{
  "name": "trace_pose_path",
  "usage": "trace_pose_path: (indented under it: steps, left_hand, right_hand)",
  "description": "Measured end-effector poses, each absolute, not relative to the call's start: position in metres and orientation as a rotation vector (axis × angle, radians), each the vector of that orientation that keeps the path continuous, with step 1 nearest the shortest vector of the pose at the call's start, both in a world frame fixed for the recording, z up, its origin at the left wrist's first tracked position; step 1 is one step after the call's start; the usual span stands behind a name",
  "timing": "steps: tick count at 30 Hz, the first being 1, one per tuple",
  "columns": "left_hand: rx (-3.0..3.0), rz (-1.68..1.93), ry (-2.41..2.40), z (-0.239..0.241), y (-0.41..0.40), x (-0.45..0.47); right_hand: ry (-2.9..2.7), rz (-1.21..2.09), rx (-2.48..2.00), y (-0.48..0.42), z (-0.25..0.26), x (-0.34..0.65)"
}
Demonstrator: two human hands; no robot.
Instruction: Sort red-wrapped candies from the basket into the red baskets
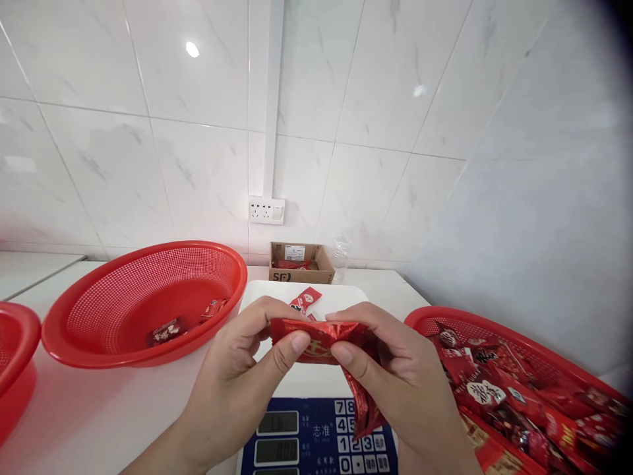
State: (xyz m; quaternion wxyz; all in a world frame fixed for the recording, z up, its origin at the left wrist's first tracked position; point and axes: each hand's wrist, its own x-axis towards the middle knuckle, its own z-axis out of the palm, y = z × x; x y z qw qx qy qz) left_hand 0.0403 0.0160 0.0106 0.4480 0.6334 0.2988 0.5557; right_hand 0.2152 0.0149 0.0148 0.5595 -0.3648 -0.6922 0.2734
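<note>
A shiny red foil snack packet point(319, 355) with gold lettering is stretched between my two hands, above a digital scale. My left hand point(247, 366) pinches its left end between thumb and fingers. My right hand point(395, 369) grips the other end the same way. Another red wrapper piece point(364, 409) hangs below my right thumb; whether it is a separate packet I cannot tell. The scale has a white pan point(297, 382) and a blue keypad panel point(321, 432), partly covered by the hands. Behind my fingers, a small red packet point(309, 298) lies on the pan.
At the left stands a red perforated basket point(143, 260) with a few packets inside, and the edge of another red basket point(22, 323). To the right, a red basket point(469, 318) is full of assorted red packets. An open cardboard box point(324, 264) sits against the tiled wall.
</note>
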Motion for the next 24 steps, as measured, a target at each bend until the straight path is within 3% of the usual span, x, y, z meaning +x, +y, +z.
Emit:
trace_pose_path:
  steps: [4,9,17,24]
  left_hand:
    - [1.595,1.374,0.751,0.010,0.014,0.038]
    - [1.469,1.372,0.815,0.009,0.015,0.041]
    - [1.243,1.408,0.724,0.010,0.026,0.044]
    - [1.407,1.242,0.684,0.004,0.044,0.043]
  right_hand:
    - [-1.689,0.492,-0.739,0.017,0.011,0.216]
    - [-1.727,0.525,-0.686,0.017,0.009,0.212]
    - [-1.735,0.908,-1.039,0.024,0.011,0.210]
    - [-1.470,0.998,-0.914,0.035,0.008,0.206]
